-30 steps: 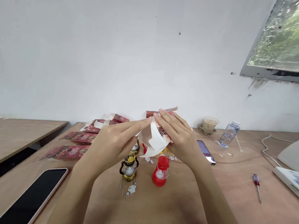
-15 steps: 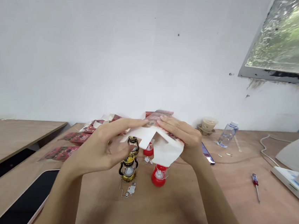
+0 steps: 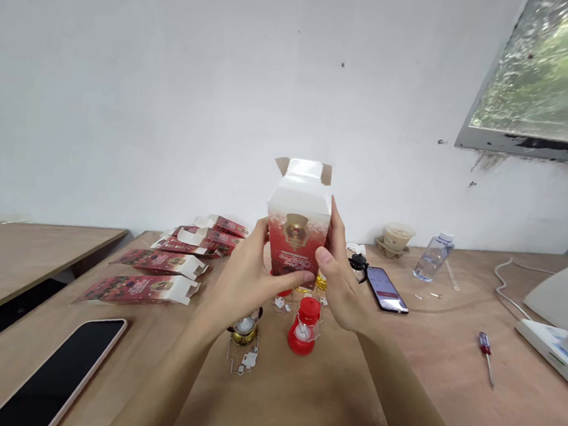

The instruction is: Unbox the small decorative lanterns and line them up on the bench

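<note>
Between my two hands is a red and white printed cardboard box [image 3: 299, 224], held up above the table with its end flaps spread at the top. My left hand [image 3: 246, 269] grips the left side, its thumb across the lower front. On the right side, my right hand [image 3: 345, 279] wraps the box, thumb on the front face. Below stand a red miniature lantern [image 3: 303, 329] and a black-and-gold lantern [image 3: 245, 330], the latter partly hidden by my left hand. More small lanterns behind are mostly covered by the box and hands.
Several flattened red boxes [image 3: 150, 290] lie at left, near a large dark-screened tablet or phone [image 3: 58, 372]. To the right are a lit phone [image 3: 387, 290], a lidded cup [image 3: 397, 237], a water bottle [image 3: 433, 257], a screwdriver [image 3: 486, 356] and a white device [image 3: 557, 346].
The box has turned upright, its printed face now toward me and its flaps pointing up. Both hands have shifted from its top to its sides.
</note>
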`<state>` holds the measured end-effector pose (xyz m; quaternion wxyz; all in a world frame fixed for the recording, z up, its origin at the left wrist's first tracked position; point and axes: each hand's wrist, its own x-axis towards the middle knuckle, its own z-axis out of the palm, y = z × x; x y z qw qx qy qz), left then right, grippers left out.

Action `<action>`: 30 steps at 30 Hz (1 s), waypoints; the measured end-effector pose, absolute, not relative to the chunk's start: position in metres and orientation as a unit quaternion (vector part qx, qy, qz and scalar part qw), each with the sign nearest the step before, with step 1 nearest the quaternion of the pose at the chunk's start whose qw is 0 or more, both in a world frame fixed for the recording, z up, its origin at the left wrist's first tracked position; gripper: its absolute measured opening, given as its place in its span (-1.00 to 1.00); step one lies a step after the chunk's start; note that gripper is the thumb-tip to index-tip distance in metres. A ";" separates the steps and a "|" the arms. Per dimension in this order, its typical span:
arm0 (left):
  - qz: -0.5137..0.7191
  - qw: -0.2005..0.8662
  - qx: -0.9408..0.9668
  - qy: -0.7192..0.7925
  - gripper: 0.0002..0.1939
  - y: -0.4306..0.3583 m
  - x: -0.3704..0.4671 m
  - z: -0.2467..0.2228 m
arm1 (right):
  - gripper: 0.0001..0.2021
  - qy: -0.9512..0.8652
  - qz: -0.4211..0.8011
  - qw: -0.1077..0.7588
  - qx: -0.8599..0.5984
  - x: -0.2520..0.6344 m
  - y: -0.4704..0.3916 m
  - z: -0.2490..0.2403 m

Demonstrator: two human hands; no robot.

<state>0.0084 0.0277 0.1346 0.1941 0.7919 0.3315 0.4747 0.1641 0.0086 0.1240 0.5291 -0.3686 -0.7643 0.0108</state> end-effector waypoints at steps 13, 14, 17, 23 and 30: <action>0.443 0.383 0.756 0.293 -0.72 0.031 -0.001 0.142 | -0.63 -0.606 0.284 0.615 -0.417 0.168 0.010 0.134; 0.443 0.383 0.754 0.298 -0.72 0.031 -0.001 0.142 | -0.65 -0.610 0.294 0.611 -0.410 0.167 0.008 0.136; 0.428 0.378 0.763 0.304 -0.72 0.031 -0.002 0.142 | -0.67 -0.618 0.304 0.612 -0.389 0.166 0.007 0.138; 0.469 0.323 0.768 0.293 -0.77 0.034 -0.008 0.143 | -0.41 -0.665 0.206 0.601 -0.392 0.168 0.019 0.127; 0.517 0.170 0.766 0.343 -0.49 0.038 -0.010 0.142 | -0.16 -0.688 -0.073 0.605 -0.394 0.168 0.018 0.119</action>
